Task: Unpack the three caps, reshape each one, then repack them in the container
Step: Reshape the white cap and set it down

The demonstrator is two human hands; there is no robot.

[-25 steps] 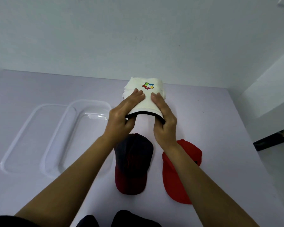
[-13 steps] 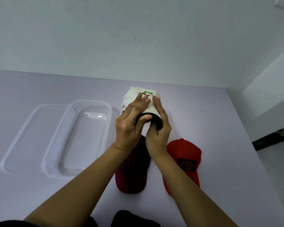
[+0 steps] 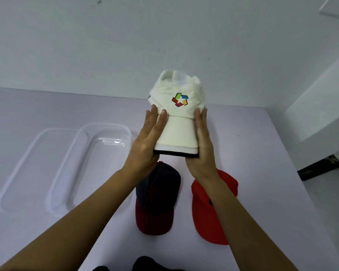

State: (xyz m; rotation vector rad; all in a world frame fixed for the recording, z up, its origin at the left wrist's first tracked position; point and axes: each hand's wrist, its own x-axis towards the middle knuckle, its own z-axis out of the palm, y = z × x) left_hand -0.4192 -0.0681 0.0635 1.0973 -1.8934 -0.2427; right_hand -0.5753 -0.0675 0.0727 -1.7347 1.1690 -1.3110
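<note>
A white cap (image 3: 179, 90) with a coloured logo is held up above the table, its crown crumpled and its brim pointing toward me. My left hand (image 3: 147, 141) holds the brim's left edge, fingers straight along the top. On the right edge my right hand (image 3: 203, 145) holds it the same way; both thumbs are hidden under the brim. Below the hands a dark navy cap with a maroon brim (image 3: 157, 192) lies on the table, and a red cap (image 3: 209, 212) lies to its right, partly behind my right forearm.
A clear plastic container (image 3: 106, 126) stands open to the left of the caps, with nothing in it. Its clear lid (image 3: 18, 173) lies flat further left. The lilac table (image 3: 262, 163) ends at a white wall behind and drops off at the right.
The hands had squeezed the white cap's brim into a tight curl. Now they have spread apart to the brim's edges and lifted the cap, logo facing me.
</note>
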